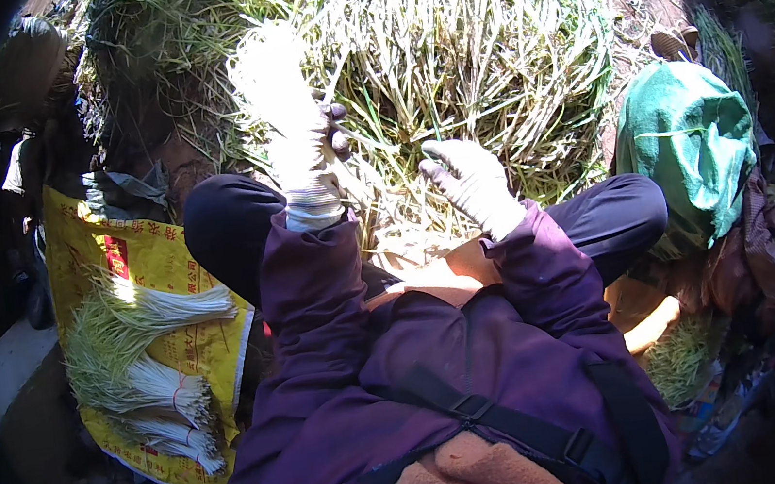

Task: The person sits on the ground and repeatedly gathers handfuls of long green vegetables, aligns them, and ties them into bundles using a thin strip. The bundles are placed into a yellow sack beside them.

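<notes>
My left hand (pixel 307 135), in a pale knitted glove with dark fingertips, is closed around a bundle of pale leafy stalks (pixel 269 66), overexposed by bright sun. My right hand (pixel 463 173), gloved the same way, is held with thumb and fingers apart over the near edge of a large heap of long green and straw-coloured stalks (pixel 457 49); nothing shows in it. Loose dry leaves (pixel 397 204) lie between the two hands, before my crossed legs.
At left, tied bundles of white-stemmed greens (pixel 172 391) lie on a yellow printed woven sack (pixel 226 351). A green cloth-covered bundle (pixel 686 136) stands by my right knee. More greens (pixel 678 361) lie at lower right. A shoe sole (pixel 670 45) shows beyond the green cloth.
</notes>
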Available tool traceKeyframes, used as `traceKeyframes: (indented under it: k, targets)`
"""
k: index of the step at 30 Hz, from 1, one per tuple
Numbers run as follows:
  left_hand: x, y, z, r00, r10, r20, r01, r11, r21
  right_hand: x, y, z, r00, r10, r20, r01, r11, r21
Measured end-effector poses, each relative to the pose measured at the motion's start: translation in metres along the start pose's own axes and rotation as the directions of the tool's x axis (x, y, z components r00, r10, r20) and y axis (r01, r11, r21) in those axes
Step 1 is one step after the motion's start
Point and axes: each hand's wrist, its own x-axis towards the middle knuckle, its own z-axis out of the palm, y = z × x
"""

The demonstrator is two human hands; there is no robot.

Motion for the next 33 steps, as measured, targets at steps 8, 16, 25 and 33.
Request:
traceKeyframes:
  k: [8, 16, 25, 33]
  targets:
    - [-0.009, -0.019, 0.001, 0.990, -0.061, 0.130, 0.019, 0.954, 0.298, 0.091, -0.056, 0.006, 0.908, 0.323, 0.267, -0.373, 0.329, 0.868]
    - [0.010, -0.032, -0.017, 1.000, -0.012, -0.021, 0.013, 0.999, 0.035, 0.060, -0.066, -0.029, 0.897, 0.154, 0.414, -0.439, 0.201, 0.876]
    - [0.023, -0.014, -0.024, 0.996, -0.055, -0.076, 0.047, 0.993, -0.106, 0.037, 0.014, 0.007, 0.793, 0.288, 0.536, -0.036, 0.902, -0.431]
    - [0.023, -0.024, -0.012, 0.961, -0.259, -0.094, 0.240, 0.956, -0.170, 0.107, 0.061, 0.089, 0.861, 0.415, 0.293, -0.366, 0.907, -0.209]
